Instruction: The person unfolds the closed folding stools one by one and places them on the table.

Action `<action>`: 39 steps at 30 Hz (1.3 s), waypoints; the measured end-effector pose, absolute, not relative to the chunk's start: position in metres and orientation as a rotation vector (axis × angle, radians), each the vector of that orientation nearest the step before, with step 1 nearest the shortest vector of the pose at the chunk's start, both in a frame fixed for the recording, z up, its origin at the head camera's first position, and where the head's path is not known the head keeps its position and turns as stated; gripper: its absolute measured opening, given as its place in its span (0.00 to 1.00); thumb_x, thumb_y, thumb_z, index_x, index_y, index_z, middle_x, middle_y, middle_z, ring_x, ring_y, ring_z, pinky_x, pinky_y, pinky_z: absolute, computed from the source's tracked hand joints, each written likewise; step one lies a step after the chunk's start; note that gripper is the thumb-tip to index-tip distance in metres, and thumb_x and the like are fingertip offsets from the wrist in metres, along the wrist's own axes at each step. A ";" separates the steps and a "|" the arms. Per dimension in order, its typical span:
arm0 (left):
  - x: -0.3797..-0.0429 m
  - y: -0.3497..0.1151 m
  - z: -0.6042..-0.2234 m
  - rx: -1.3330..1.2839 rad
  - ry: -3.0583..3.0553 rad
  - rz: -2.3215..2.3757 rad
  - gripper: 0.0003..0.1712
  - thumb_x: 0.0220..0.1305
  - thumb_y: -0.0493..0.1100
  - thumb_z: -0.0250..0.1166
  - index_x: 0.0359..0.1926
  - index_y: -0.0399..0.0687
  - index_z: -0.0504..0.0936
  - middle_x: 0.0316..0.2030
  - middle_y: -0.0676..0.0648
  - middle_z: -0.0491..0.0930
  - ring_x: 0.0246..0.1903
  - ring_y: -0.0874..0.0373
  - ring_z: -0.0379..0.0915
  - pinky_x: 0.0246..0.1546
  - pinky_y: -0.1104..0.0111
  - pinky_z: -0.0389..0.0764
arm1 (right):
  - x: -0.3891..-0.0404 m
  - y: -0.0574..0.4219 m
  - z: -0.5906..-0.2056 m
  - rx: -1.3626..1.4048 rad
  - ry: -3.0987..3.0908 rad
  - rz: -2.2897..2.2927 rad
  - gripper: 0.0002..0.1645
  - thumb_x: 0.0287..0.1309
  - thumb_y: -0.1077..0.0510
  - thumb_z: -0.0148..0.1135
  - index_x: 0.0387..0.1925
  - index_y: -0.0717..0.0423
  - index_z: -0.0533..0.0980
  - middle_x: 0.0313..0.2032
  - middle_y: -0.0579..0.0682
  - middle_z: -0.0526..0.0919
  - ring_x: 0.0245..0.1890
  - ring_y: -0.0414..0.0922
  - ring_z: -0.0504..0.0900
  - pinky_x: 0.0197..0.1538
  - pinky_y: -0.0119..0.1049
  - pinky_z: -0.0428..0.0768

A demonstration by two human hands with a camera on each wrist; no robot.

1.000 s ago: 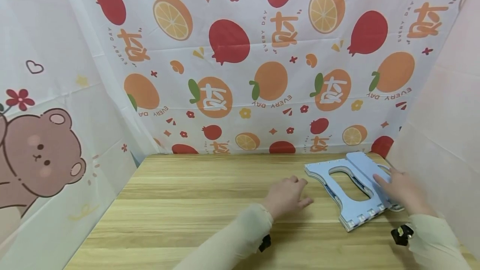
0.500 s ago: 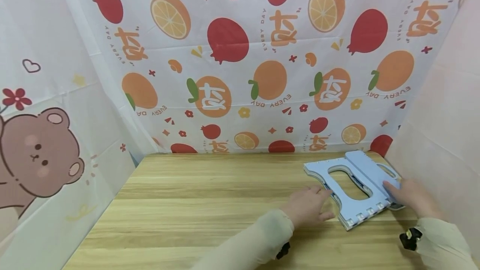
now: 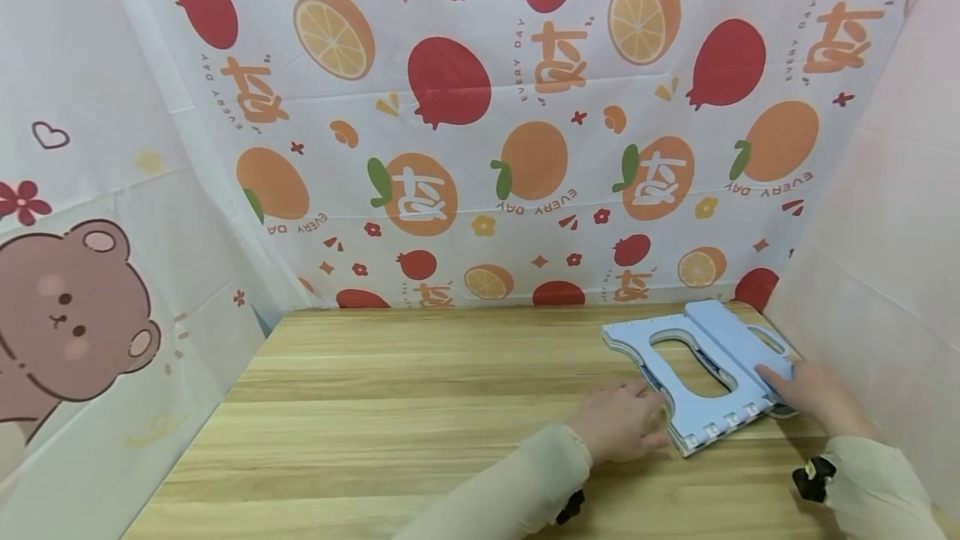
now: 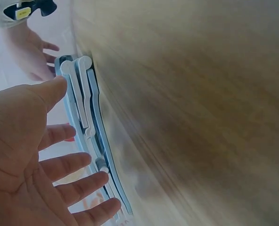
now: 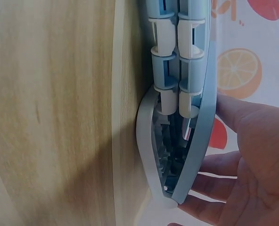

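A folded step stool, light blue with white hinge parts, lies flat on the right side of the table. Beside its left edge is my left hand, palm towards it, fingers spread and slightly bent. In the left wrist view those fingers overlap the stool's layered edge; contact is unclear. My right hand rests at the stool's right side, thumb on the blue top. The right wrist view shows the fingers by the blue outer panel, their tips partly hidden behind it.
The wood-grain table extends to the left of the stool. A fruit-print curtain hangs behind it, and a pale curtain stands close by the right hand. A loop handle sticks out from the stool's right edge.
My left hand has moved right, up to the stool's left edge. The right hand has settled lower along the right side, uncovering the loop handle. The stool stays in place on the table.
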State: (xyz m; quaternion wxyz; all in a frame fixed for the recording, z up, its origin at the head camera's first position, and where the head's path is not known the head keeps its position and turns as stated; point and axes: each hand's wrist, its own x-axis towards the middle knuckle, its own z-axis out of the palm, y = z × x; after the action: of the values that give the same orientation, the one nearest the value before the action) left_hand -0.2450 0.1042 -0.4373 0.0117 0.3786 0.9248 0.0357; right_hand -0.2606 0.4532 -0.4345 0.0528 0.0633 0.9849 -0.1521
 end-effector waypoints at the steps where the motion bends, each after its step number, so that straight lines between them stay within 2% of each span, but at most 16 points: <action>1: -0.245 0.103 -0.438 1.184 2.886 0.117 0.36 0.76 0.73 0.55 0.80 0.75 0.67 0.80 0.58 0.66 0.77 0.56 0.67 0.72 0.54 0.77 | -0.261 0.452 -0.435 0.194 2.991 -0.459 0.57 0.81 0.33 0.45 0.60 0.95 0.62 0.58 0.91 0.70 0.55 0.79 0.77 0.59 0.70 0.79; 3: -0.245 0.102 -0.438 1.188 2.888 0.134 0.34 0.76 0.73 0.56 0.78 0.76 0.69 0.79 0.59 0.68 0.76 0.56 0.69 0.71 0.55 0.79 | -0.261 0.451 -0.434 0.194 2.990 -0.458 0.57 0.81 0.33 0.46 0.61 0.94 0.63 0.58 0.90 0.71 0.53 0.77 0.78 0.59 0.70 0.79; 7: -0.244 0.101 -0.438 1.194 2.885 0.132 0.32 0.75 0.74 0.56 0.75 0.76 0.72 0.75 0.60 0.72 0.73 0.58 0.71 0.67 0.56 0.81 | -0.261 0.446 -0.433 0.193 3.008 -0.464 0.56 0.80 0.32 0.48 0.59 0.93 0.66 0.52 0.85 0.76 0.44 0.67 0.79 0.54 0.66 0.81; 9: -0.244 0.101 -0.437 1.185 2.879 0.132 0.33 0.75 0.75 0.55 0.75 0.75 0.72 0.74 0.60 0.73 0.73 0.58 0.72 0.67 0.56 0.81 | -0.261 0.443 -0.432 0.193 3.019 -0.468 0.56 0.79 0.32 0.49 0.58 0.92 0.67 0.50 0.84 0.78 0.43 0.65 0.80 0.52 0.64 0.81; 11: -0.244 0.100 -0.437 1.170 2.875 0.131 0.35 0.75 0.75 0.54 0.77 0.73 0.71 0.75 0.59 0.72 0.73 0.58 0.71 0.67 0.56 0.82 | -0.261 0.438 -0.432 0.197 3.018 -0.468 0.56 0.79 0.32 0.49 0.58 0.91 0.67 0.51 0.83 0.78 0.43 0.65 0.80 0.52 0.64 0.81; 17: -0.244 0.097 -0.437 1.152 2.880 0.134 0.38 0.76 0.76 0.53 0.79 0.71 0.68 0.79 0.57 0.68 0.75 0.58 0.71 0.67 0.57 0.82 | -0.260 0.428 -0.431 0.205 3.024 -0.470 0.53 0.79 0.33 0.52 0.54 0.90 0.70 0.42 0.76 0.80 0.40 0.62 0.80 0.48 0.61 0.82; 21: -0.244 0.094 -0.437 1.146 2.888 0.147 0.39 0.76 0.76 0.52 0.80 0.70 0.67 0.81 0.55 0.64 0.76 0.55 0.68 0.68 0.55 0.81 | -0.258 0.421 -0.428 0.197 3.048 -0.453 0.53 0.77 0.33 0.53 0.54 0.90 0.71 0.44 0.79 0.81 0.41 0.64 0.82 0.49 0.62 0.83; 26: -0.244 0.089 -0.437 1.167 2.911 0.154 0.39 0.76 0.76 0.51 0.80 0.69 0.67 0.82 0.54 0.63 0.78 0.54 0.66 0.69 0.55 0.80 | -0.259 0.413 -0.429 0.153 3.084 -0.422 0.50 0.78 0.32 0.53 0.48 0.86 0.76 0.36 0.70 0.82 0.35 0.58 0.80 0.45 0.59 0.82; 29: -0.243 0.086 -0.438 1.168 2.919 0.159 0.39 0.76 0.76 0.51 0.80 0.68 0.68 0.82 0.53 0.64 0.79 0.54 0.65 0.70 0.55 0.79 | -0.259 0.406 -0.430 0.136 3.094 -0.413 0.51 0.78 0.32 0.53 0.49 0.86 0.75 0.39 0.74 0.83 0.37 0.60 0.82 0.46 0.61 0.83; 32: -0.243 0.082 -0.438 1.165 2.934 0.141 0.40 0.76 0.76 0.52 0.80 0.66 0.69 0.81 0.52 0.65 0.79 0.54 0.65 0.71 0.56 0.78 | -0.258 0.398 -0.429 0.140 3.080 -0.427 0.55 0.77 0.30 0.52 0.56 0.89 0.71 0.49 0.81 0.81 0.43 0.68 0.84 0.50 0.66 0.83; 36: -0.242 0.076 -0.440 1.151 2.952 0.125 0.41 0.75 0.77 0.52 0.79 0.65 0.69 0.80 0.51 0.67 0.78 0.53 0.66 0.72 0.57 0.78 | -0.257 0.387 -0.426 0.142 3.070 -0.445 0.57 0.77 0.29 0.52 0.60 0.88 0.69 0.55 0.84 0.78 0.51 0.76 0.82 0.53 0.68 0.82; 39: -0.243 0.070 -0.440 1.131 2.958 0.125 0.41 0.75 0.77 0.52 0.78 0.64 0.70 0.79 0.50 0.68 0.78 0.52 0.66 0.72 0.56 0.77 | -0.257 0.380 -0.426 0.136 3.074 -0.442 0.57 0.76 0.28 0.53 0.59 0.87 0.70 0.53 0.82 0.80 0.47 0.72 0.84 0.50 0.66 0.83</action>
State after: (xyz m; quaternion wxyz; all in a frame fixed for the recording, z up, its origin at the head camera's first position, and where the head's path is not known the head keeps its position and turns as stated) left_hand -0.2426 0.0704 -0.4405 -0.0137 0.3568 0.9332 0.0395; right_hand -0.2574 0.3798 -0.4263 0.0163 0.0437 0.9887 -0.1422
